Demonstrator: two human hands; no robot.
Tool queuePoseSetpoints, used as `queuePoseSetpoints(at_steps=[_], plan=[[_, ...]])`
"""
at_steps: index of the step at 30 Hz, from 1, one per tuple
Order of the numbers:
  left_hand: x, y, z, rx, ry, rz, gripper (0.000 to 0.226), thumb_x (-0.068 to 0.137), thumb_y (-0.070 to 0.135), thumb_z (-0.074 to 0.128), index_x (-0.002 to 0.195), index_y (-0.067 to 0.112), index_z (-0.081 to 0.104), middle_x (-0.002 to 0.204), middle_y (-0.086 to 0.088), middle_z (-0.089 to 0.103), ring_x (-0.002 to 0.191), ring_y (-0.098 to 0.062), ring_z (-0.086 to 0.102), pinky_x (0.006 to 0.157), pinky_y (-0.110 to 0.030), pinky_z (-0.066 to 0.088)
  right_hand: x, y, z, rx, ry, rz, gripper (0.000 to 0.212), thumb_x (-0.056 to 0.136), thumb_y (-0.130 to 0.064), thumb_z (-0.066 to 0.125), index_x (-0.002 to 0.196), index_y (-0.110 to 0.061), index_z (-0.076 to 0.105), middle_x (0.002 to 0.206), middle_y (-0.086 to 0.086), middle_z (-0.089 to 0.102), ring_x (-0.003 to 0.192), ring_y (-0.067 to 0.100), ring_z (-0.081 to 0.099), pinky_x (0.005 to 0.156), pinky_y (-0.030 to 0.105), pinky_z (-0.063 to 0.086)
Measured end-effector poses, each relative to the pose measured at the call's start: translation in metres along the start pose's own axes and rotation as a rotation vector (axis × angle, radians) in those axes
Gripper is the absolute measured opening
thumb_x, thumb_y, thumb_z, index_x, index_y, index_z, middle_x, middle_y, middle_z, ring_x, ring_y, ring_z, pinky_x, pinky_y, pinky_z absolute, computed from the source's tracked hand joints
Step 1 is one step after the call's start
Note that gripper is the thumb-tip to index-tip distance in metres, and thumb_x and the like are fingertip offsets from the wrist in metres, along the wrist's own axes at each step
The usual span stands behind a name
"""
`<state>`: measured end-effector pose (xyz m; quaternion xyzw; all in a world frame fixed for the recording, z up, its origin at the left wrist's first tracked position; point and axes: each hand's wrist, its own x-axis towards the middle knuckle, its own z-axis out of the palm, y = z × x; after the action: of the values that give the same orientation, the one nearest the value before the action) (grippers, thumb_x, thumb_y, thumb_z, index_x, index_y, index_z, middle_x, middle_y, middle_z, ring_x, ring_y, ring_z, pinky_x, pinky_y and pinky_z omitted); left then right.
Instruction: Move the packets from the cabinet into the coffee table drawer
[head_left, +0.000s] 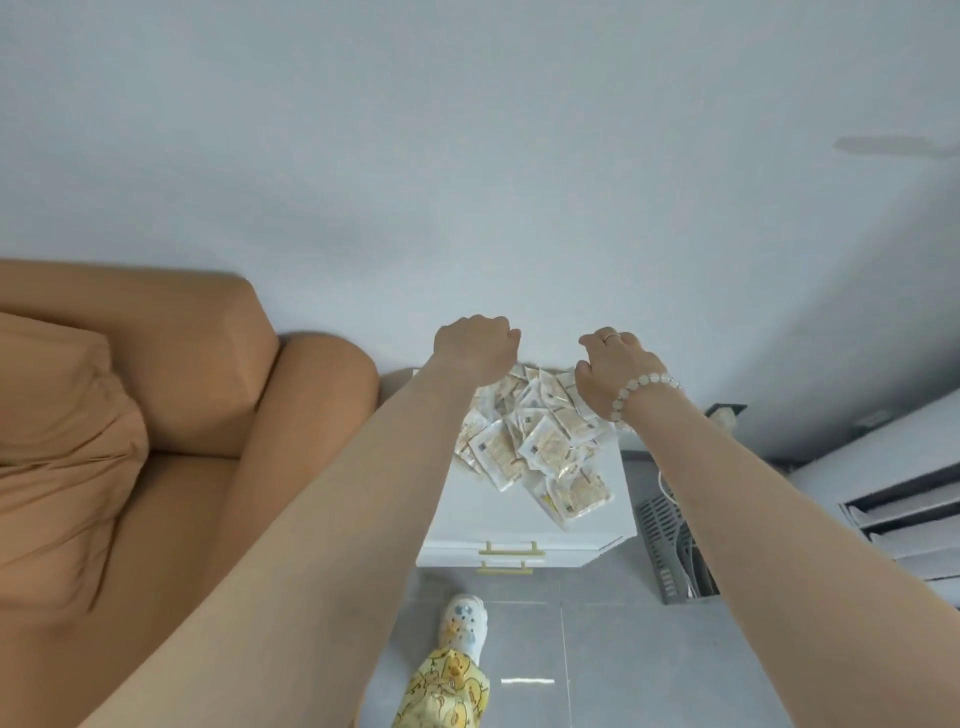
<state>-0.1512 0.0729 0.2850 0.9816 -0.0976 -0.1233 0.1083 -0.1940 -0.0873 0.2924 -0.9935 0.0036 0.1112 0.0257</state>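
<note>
A heap of several pale, clear-wrapped packets (535, 447) lies on the top of a small white cabinet (587, 525) against the wall. Both my arms reach out over it. My left hand (475, 345) hovers at the far left end of the heap, back of the hand up, fingers curled down out of sight. At the far right end my right hand (615, 369), with a ring and a bead bracelet, also curls down, its thumb against the top packets. The fingertips of both hands are hidden, so a grip cannot be made out.
An orange-brown sofa (156, 415) with a cushion stands close on the left of the cabinet. The cabinet front has gold drawer handles (511, 548). A grey slotted bin (670, 551) and white shelves (904, 509) stand on the right. My foot in a white clog (462, 623) is on the grey tiled floor.
</note>
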Motion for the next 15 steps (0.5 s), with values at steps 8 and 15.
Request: queuePoseSetpoints(at_steps=[8, 15], plan=[[0.124, -0.036, 0.043, -0.120, -0.127, -0.039, 0.037, 0.097, 0.012, 0.022, 0.123, 0.007, 0.048, 0.125, -0.008, 0.052, 0.092, -0.027, 0.044, 0.070, -0.032, 0.030, 0.098, 0.036, 0.044, 0.033, -0.143, 0.164, 0.042, 0.099, -0.022, 0.027, 0.138, -0.012, 0.039, 0.142, 0.010, 0.035, 0.131, 0.024, 0.032, 0.100, 0.039, 0.035], [0.157, -0.069, 0.139, -0.283, -0.314, -0.186, 0.044, 0.097, 0.018, 0.038, 0.140, 0.022, 0.043, 0.146, -0.003, 0.041, 0.130, -0.023, 0.042, 0.099, -0.035, 0.042, 0.137, 0.085, 0.121, -0.019, -0.374, 0.348, 0.046, 0.093, -0.023, 0.045, 0.138, -0.013, 0.038, 0.140, 0.010, 0.037, 0.131, 0.027, 0.033, 0.093, 0.040, 0.042]])
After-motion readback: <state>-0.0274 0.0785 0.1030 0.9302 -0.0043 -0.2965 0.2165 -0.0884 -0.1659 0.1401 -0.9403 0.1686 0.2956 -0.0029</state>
